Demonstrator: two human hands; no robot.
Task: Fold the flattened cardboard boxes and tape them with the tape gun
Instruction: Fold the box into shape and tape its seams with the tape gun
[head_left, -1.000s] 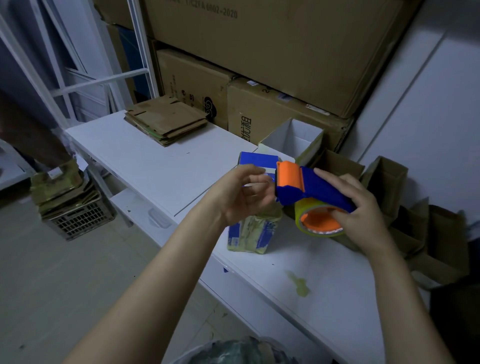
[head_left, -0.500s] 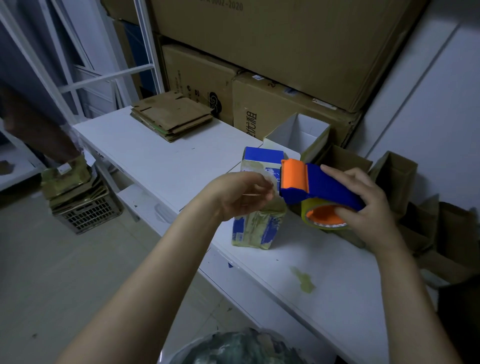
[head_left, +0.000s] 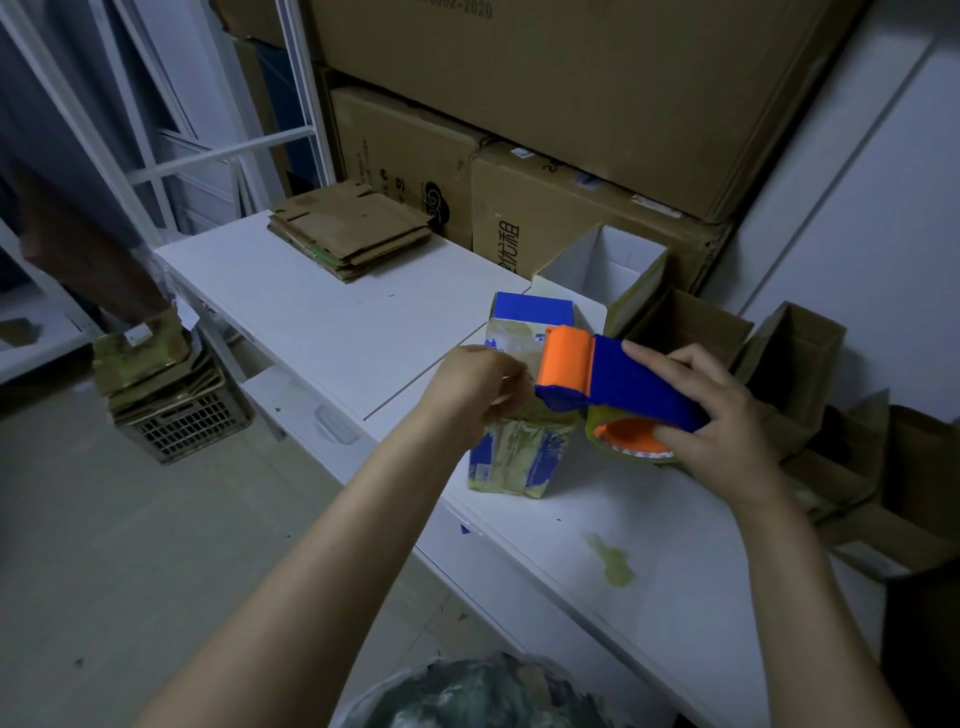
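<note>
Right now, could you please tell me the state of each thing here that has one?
Blue-and-orange plastic tape gun: gripped by right hand.
Left hand: fingers curled at the gun's orange front; what they pinch is unclear.
Small blue-and-white cardboard box: upright, closed, taped.
White cardboard carton: top open.
Brown flattened cardboard stack: lying flat.
</note>
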